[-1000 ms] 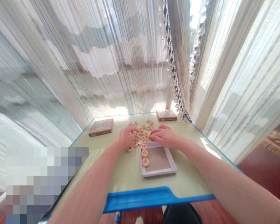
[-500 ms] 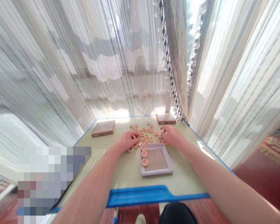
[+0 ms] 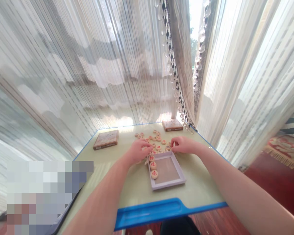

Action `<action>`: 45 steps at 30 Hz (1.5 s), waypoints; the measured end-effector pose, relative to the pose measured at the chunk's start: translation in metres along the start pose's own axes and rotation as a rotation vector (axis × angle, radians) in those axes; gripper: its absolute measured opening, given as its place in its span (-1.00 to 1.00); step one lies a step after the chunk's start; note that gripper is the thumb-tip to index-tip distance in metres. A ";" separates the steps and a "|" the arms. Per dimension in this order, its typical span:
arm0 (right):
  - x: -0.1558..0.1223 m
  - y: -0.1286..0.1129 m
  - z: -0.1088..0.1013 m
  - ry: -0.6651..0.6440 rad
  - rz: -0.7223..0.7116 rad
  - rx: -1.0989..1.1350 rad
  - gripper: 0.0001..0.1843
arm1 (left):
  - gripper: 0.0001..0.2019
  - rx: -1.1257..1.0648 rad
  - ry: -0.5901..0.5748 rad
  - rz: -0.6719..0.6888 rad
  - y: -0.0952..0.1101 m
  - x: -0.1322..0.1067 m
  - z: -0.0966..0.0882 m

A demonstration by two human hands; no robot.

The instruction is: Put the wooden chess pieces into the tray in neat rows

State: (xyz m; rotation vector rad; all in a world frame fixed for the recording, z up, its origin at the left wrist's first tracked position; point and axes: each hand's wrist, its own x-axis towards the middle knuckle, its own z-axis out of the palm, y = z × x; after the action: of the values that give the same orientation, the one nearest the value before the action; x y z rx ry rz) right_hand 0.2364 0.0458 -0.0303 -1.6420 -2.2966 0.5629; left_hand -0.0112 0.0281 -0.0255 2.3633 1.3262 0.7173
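Observation:
Round wooden Chinese chess pieces (image 3: 158,148) with red or dark characters lie loose beyond a shallow white-rimmed box tray (image 3: 181,174). Three pieces with red characters, one a red-marked piece (image 3: 154,174), form a column along the tray's left side. My left hand (image 3: 139,150) is at the tray's far left corner, its thumb and fingers curled together over the pieces; what lies between them is hidden. By the far right corner, my right hand (image 3: 182,144) pinches a chess piece (image 3: 172,149), mostly covered by the fingertips.
A flat brown box (image 3: 106,139) lies at the table's left, and a similar box (image 3: 172,125) stands at the far right. The pale table (image 3: 198,182) has a blue edge (image 3: 150,210) in front. String curtains (image 3: 127,65) hang behind. A blurred patch covers the lower left.
My left hand has shifted right and covers more of the pieces beside the tray. My right hand has come down, its fingertips closing at the tray's far right corner. The view has tilted slightly.

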 end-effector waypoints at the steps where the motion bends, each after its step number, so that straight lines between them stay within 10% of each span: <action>1: 0.001 0.000 0.000 0.028 0.005 -0.006 -0.84 | -0.67 -0.012 -0.017 0.022 0.003 -0.001 -0.001; 10: 0.005 0.001 0.000 0.185 -0.018 -0.141 -0.79 | -0.52 -0.020 -0.026 -0.142 0.012 0.001 -0.001; 20: 0.006 -0.017 0.022 0.163 -0.452 -0.071 -0.64 | -0.41 -0.015 -0.092 -0.116 -0.004 0.004 -0.001; 45: 0.017 -0.016 0.026 0.254 -0.361 -0.075 -0.73 | -0.45 -0.051 -0.095 -0.230 0.015 -0.004 -0.008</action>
State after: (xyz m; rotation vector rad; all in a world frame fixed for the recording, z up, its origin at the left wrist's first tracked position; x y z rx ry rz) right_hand 0.2062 0.0536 -0.0469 -1.2009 -2.3610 0.1771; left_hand -0.0071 0.0174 -0.0122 2.1318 1.4876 0.5567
